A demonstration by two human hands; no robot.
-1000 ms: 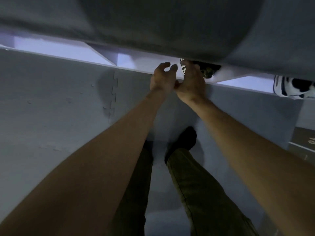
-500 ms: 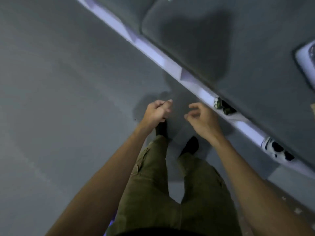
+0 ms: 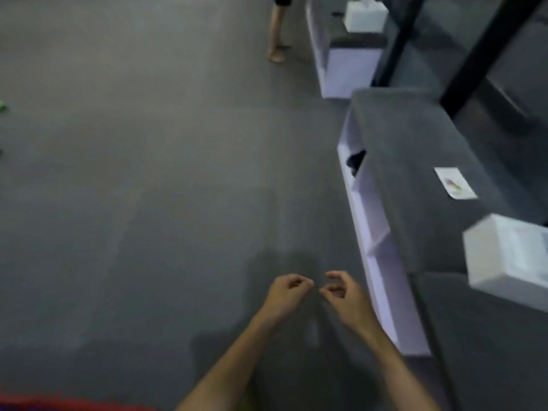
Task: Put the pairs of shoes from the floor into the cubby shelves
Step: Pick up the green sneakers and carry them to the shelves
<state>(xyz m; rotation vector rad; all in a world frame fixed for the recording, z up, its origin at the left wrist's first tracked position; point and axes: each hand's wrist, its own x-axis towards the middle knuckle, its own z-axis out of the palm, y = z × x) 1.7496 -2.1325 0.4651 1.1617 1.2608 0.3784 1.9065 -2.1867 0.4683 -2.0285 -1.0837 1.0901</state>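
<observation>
The white cubby shelf [image 3: 373, 232] with a grey top runs along the right side of the view. A dark shoe [image 3: 355, 161] shows in one of its far compartments. My left hand [image 3: 287, 295] and my right hand [image 3: 344, 295] hang side by side over the grey floor, left of the shelf. Both hold nothing; the fingers are loosely curled, the left more closed than the right. No shoes lie on the floor in view. The picture is blurred by motion.
A white box [image 3: 510, 256] and a small card [image 3: 455, 182] rest on the shelf's grey top. A second white shelf unit [image 3: 341, 66] with a white box [image 3: 366, 16] stands farther back. Another person's bare leg [image 3: 277, 34] is at the top. Something red [image 3: 59, 403] lies at the bottom left.
My hands have come away from the cubby where they were at a dark shoe and now hang empty. The view has swung left, out over the floor along the shelf.
</observation>
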